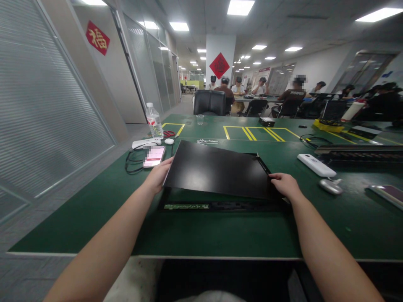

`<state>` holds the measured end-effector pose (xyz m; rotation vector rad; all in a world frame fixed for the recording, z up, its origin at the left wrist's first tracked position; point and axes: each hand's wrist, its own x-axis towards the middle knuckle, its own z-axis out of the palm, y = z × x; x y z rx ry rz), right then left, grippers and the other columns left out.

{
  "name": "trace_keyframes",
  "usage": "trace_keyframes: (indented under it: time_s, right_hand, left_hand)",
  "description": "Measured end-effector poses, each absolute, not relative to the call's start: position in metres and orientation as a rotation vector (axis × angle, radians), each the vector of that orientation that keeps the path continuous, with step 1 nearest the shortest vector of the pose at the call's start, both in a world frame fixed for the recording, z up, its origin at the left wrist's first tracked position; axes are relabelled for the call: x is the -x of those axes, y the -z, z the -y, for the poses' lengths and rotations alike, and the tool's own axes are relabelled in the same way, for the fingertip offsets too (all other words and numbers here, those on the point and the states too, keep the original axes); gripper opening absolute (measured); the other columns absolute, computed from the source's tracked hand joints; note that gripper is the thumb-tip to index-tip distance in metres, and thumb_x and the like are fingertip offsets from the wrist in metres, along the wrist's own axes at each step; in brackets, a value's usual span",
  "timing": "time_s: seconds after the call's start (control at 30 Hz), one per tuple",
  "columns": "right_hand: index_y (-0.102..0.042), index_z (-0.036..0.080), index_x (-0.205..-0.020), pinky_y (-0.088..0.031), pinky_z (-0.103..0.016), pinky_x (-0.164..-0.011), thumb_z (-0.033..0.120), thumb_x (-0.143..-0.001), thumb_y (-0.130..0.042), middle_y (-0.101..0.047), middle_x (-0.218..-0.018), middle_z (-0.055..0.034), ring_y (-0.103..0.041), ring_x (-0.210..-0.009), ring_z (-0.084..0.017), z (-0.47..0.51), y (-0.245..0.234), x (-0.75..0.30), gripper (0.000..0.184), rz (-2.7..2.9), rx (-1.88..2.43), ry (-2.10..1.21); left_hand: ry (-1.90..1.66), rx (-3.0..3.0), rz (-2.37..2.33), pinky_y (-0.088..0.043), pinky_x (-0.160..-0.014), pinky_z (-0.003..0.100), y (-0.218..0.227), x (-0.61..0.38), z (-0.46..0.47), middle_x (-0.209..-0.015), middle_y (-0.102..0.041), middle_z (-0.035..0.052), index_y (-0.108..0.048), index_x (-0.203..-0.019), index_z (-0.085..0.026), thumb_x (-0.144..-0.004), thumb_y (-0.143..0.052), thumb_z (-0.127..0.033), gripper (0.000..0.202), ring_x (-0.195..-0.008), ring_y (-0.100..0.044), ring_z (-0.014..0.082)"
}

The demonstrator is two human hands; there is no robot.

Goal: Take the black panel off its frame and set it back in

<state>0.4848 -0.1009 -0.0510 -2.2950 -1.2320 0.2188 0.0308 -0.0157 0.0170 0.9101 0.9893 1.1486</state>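
Observation:
A flat black cover panel (217,170) is tilted up at its near edge over a low black chassis (220,205) on the green table (195,233). A green circuit strip shows inside the chassis at its front. My left hand (156,176) grips the panel's near left corner, fingers curled around the edge. My right hand (285,184) holds the near right corner, fingers closed on the edge.
A phone (154,156), a water bottle (154,121), cables and a white mouse lie at the left. A white device (316,165) and a silver object (330,186) lie at the right beside another black chassis (359,154). Several people sit at far tables.

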Motion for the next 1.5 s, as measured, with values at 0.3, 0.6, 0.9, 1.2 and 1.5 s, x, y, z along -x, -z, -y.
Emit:
trace_keyframes:
  time_s: [0.3,0.6,0.9,1.2,1.5]
  right_hand:
    - [-0.085,0.022,-0.102,-0.053,-0.033,-0.078,0.023,-0.078,-0.064,-0.08,-0.097,-0.0085,-0.072,-0.09,-0.025,0.101,0.052,-0.484,0.032,1.236,2.276,-0.205]
    - [-0.082,0.021,-0.109,-0.053,-0.034,-0.079,0.033,-0.081,-0.062,-0.078,-0.093,-0.0089,-0.071,-0.087,-0.025,0.099,0.048,-0.484,0.037,1.132,2.226,-0.251]
    - [-0.079,0.019,-0.083,-0.055,-0.037,-0.082,0.041,-0.066,-0.073,-0.079,-0.096,-0.0111,-0.071,-0.096,-0.029,0.101,0.046,-0.491,0.029,0.842,1.768,-0.555]
    - [-0.071,0.024,-0.114,-0.057,-0.051,-0.088,0.047,-0.082,-0.059,-0.077,-0.108,-0.0098,-0.072,-0.104,-0.031,0.129,0.005,-0.456,0.041,0.822,1.233,-0.938]
    - [-0.071,0.022,-0.09,-0.057,-0.046,-0.091,0.034,-0.073,-0.059,-0.074,-0.093,-0.011,-0.069,-0.103,-0.029,0.125,0.003,-0.466,0.024,0.636,1.097,-0.837]
  left_hand:
    - [-1.315,-0.988,-0.826,-0.063,-0.084,0.037,-0.019,-0.029,0.021,-0.102,-0.082,0.0111,-0.081,-0.11,-0.013,-0.063,-0.089,-0.033,0.052,-0.103,-0.076,0.0347]
    - [-1.259,-1.101,-0.704,-0.057,-0.098,0.046,-0.018,-0.027,0.022,-0.109,-0.082,0.0116,-0.082,-0.114,-0.014,-0.058,-0.086,-0.028,0.057,-0.113,-0.072,0.0396]
    - [-1.314,-1.066,-0.714,-0.056,-0.102,0.041,-0.014,-0.023,0.014,-0.115,-0.081,0.0079,-0.078,-0.121,-0.016,-0.062,-0.081,-0.028,0.06,-0.118,-0.071,0.0358]
    - [-1.387,-0.818,-0.831,-0.061,-0.077,0.032,-0.019,-0.024,0.013,-0.093,-0.081,0.0033,-0.076,-0.113,-0.015,-0.069,-0.066,-0.021,0.045,-0.089,-0.076,0.0261]
    - [-1.239,-0.95,-0.98,-0.053,-0.074,0.027,-0.001,-0.036,0.012,-0.087,-0.08,0.0086,-0.079,-0.096,-0.012,-0.067,-0.081,-0.035,0.037,-0.09,-0.073,0.0246]
